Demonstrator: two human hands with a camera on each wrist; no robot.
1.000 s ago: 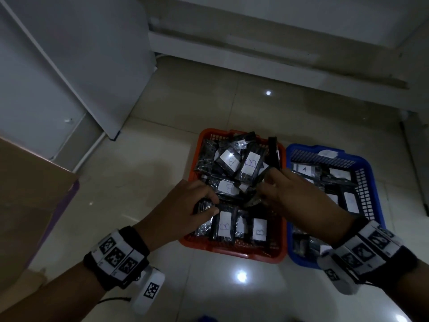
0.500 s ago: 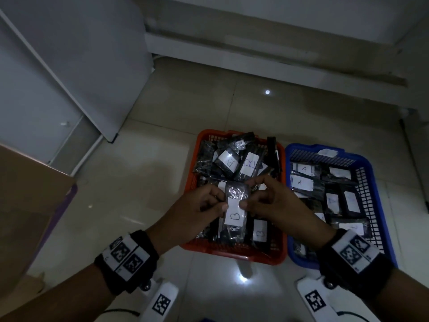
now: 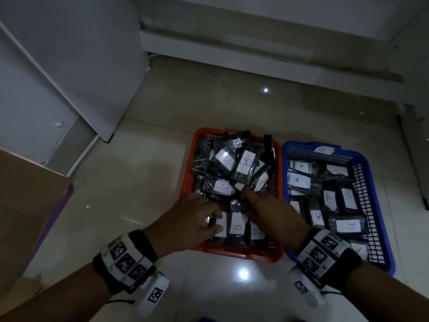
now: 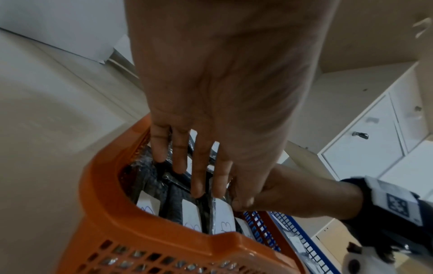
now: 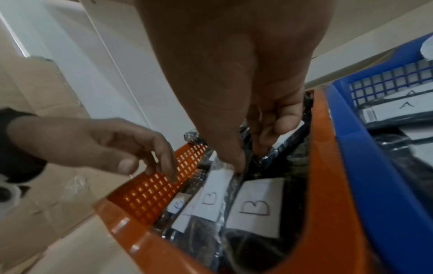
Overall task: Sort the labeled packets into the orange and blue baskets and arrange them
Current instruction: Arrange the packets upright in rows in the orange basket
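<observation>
Both hands are down in the near end of the orange basket (image 3: 234,253), which sits on the tiled floor (image 3: 130,182) touching the blue basket (image 3: 380,228) on its right.

Left hand (image 3: 192,219): fingers (image 4: 199,178) straight and slightly spread, tips resting on the row of B packets (image 3: 238,225) standing along the basket's near wall. It grips nothing.

Right hand (image 3: 271,211): thumb and forefinger pinch the top edge of one B packet (image 5: 216,194) in that row, next to another B-labeled packet (image 5: 255,207); the other fingers are curled in.

Far half of the orange basket: a loose, overlapping pile of B packets (image 3: 246,166). The blue basket holds A packets (image 3: 298,180) lying flat, roughly in rows.

Off to the left: a cardboard box (image 3: 25,194) and white cabinet doors (image 3: 69,66).
</observation>
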